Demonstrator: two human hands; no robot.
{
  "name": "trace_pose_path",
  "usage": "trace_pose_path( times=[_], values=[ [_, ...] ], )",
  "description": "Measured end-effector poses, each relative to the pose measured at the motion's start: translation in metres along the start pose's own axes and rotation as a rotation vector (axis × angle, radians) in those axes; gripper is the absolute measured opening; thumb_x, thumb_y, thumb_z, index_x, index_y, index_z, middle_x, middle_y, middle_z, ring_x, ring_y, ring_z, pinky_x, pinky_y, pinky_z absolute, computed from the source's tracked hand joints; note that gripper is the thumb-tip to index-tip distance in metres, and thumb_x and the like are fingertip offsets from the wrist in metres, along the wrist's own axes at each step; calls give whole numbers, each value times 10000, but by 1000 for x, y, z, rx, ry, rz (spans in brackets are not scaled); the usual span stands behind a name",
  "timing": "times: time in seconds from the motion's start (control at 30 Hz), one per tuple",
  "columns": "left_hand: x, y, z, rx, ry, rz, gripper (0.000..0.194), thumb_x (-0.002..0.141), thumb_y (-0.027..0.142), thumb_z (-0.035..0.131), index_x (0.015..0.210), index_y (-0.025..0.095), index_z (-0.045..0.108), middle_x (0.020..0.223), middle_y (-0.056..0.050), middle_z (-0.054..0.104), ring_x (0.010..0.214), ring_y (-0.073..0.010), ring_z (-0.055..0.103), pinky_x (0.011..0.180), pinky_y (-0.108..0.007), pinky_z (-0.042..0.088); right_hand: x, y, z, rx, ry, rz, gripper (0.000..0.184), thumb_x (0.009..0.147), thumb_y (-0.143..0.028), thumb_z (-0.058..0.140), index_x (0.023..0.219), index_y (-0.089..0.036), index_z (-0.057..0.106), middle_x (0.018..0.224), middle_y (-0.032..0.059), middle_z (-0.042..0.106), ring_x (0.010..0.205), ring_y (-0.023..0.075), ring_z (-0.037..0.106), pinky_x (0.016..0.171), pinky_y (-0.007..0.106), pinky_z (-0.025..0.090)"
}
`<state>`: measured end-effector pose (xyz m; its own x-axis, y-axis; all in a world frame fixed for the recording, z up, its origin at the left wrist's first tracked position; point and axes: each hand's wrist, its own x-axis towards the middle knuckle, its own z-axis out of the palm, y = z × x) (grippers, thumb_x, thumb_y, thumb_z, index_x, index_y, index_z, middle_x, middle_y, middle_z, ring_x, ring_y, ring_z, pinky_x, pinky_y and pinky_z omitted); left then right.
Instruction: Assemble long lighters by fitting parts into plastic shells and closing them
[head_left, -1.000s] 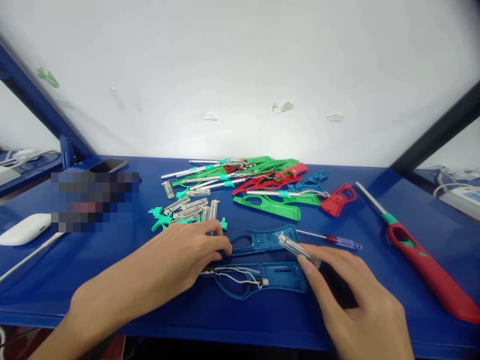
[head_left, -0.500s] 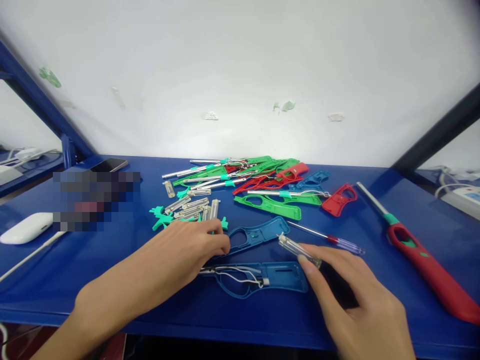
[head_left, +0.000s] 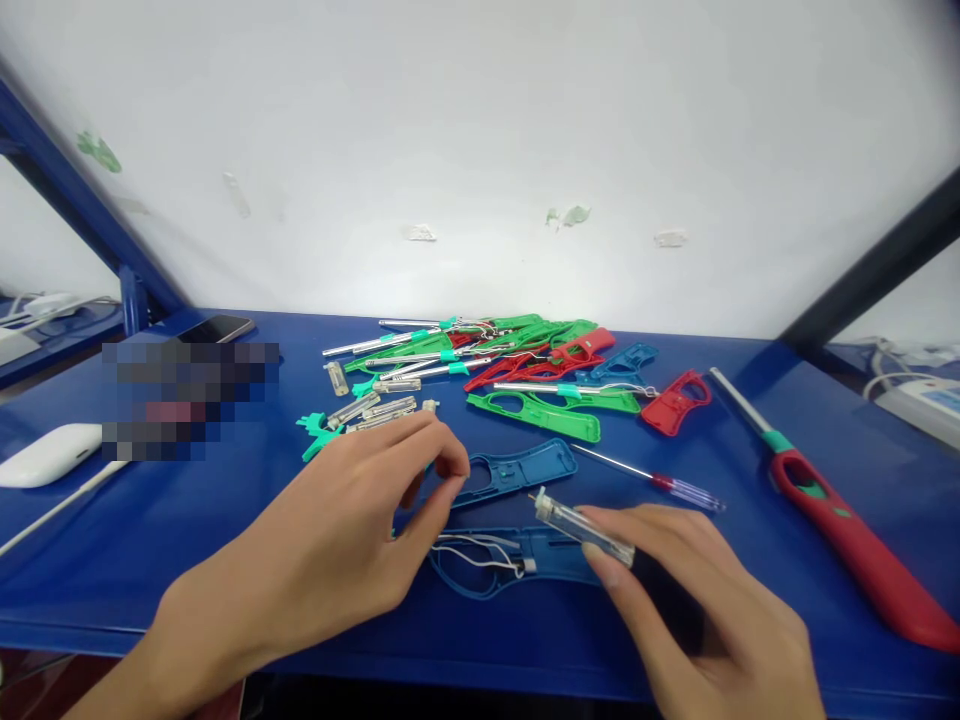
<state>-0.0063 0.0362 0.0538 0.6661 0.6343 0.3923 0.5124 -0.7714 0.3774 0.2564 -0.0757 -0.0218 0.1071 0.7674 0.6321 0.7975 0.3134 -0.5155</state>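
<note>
The right hand point(head_left: 739, 620) has come down and a little leftward over the last half second, bringing the clear tank point(head_left: 574, 522) in front of the handle end of the near blue shell point(head_left: 544, 555); my judgement is that tank and shell are now lined up closely enough to be worked together, though the tank is not seated, and whether they touch I cannot tell. The left hand point(head_left: 367, 510) has shifted off its earlier grasp at the left end of the far blue shell point(head_left: 536, 465), which now lies angled, where a second ago it sat more level. The right thumb and fingers pinch the tank near its base; the left fingers are curled narrow toward the thumb, and whether they hold anything cannot be told. The tank's long axis slants, its valve end pointing left and toward the counter's point(head_left: 187, 510) rear edge, its base toward the front right corner. The near shell lies roughly parallel to the front edge, handle to the right, white wires point(head_left: 472, 552) in its left part, the far end hidden by the left hand. The far shell's handle points right and slightly rearward, toward the screwdriver point(head_left: 682, 488).
</note>
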Motion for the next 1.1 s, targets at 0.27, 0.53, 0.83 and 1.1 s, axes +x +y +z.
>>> trace_pose_path(
  times=[0.27,0.53,0.83,1.1],
  values=[
    [-5,23,20,-257,81,-34,128,1071,168,597,1000,261,647,894,57,732,640,-68,612,581,-206,505,-2,-5,-5,45,-32,-117,256,1045,-214,746,1263,-340,791,1063,-17,836,1016,185,790,875,278,689],
    [-5,28,23,-290,199,87,204,984,32,604,1015,218,682,945,41,801,626,-33,649,574,-122,522,8,-11,-2,112,53,-225,137,1063,-216,736,1167,-254,817,953,-4,830,902,150,788,807,221,680],
    [-3,26,23,-324,184,106,184,1048,60,648,1049,228,723,1054,25,811,857,-74,784,685,-109,588,2,-5,-2,95,45,-216,230,1048,-136,731,1238,-250,792,1009,4,821,962,150,763,827,229,663],
    [-2,28,27,-336,196,119,197,1048,41,655,1047,223,731,957,47,789,794,-62,751,699,-116,572,4,-12,-2,141,109,-184,197,1048,-140,730,1189,-251,811,971,-11,820,916,136,756,808,221,652]
  ],
)
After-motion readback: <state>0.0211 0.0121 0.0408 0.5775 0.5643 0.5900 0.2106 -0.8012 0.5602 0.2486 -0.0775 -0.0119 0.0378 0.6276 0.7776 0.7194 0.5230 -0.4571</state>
